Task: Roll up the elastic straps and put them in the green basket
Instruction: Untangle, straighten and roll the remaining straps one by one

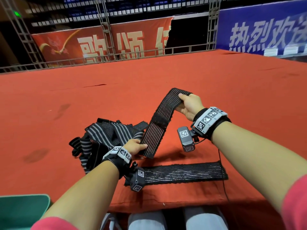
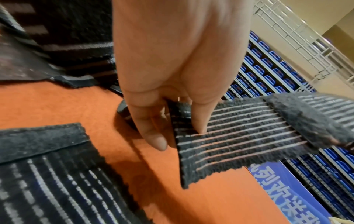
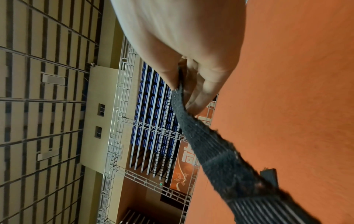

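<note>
Elastic strap [image 1: 159,120]: held off red table [image 1: 216,80] | L hand [image 1: 135,146] pinches near end | R hand [image 1: 189,105] grips far end | green basket [image 1: 21,211]: bottom-left

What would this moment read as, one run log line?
left hand: holds near end of elastic strap | right hand: holds far end, raised | rolled: none yet | green basket: no strap visible inside

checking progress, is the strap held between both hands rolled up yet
No, the strap hangs unrolled as a flat band between the left hand and the right hand.
</note>
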`<state>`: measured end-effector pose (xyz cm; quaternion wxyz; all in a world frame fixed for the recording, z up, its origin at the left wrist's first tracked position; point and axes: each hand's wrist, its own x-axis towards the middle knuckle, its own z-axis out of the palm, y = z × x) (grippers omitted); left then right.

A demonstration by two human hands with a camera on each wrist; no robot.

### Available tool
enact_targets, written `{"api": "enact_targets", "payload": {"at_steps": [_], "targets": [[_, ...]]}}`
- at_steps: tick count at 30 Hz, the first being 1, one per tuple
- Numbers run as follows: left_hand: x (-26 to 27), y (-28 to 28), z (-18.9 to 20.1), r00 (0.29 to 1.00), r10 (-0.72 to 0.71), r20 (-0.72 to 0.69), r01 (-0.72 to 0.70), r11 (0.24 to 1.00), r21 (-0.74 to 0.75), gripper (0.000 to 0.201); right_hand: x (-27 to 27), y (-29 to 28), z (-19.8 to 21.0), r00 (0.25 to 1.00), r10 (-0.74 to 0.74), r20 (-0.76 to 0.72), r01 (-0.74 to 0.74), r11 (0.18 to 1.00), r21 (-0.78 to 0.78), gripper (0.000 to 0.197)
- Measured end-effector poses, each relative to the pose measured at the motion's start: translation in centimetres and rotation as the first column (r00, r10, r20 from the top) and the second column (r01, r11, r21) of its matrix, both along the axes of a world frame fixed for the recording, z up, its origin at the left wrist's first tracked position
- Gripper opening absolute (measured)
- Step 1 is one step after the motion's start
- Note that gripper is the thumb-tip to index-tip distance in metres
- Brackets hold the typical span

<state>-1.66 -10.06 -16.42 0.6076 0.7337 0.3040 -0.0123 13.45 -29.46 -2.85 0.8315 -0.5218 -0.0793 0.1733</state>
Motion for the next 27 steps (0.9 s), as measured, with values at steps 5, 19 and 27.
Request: {"api": "enact_targets", "payload": {"at_steps": [5, 19, 27], "targets": [[-1.1, 0.9, 0.1, 0.997, 0.072, -0.033, -0.072, 0.997, -0.015, 0.019, 0.5, -0.8, -0.7, 0.999, -0.041, 0.023, 0.042, 0.997, -0.058, 0.01], [-5.6, 0.9, 1.5, 0.93, 0.36, 0.079, -0.364, 0.93, 0.053, 0.02, -0.5, -5.5, -0.8, 0.988, -0.141, 0.07, 0.147, 0.984, -0.098, 0.019], [-8.8, 0.5, 1.5, 0.851, 0.481, 0.212, -0.475, 0.876, -0.085, 0.013, -1.8, -9.5, -3.4, 0.977, -0.124, 0.174, 0.169, 0.945, -0.279, 0.02]]}}
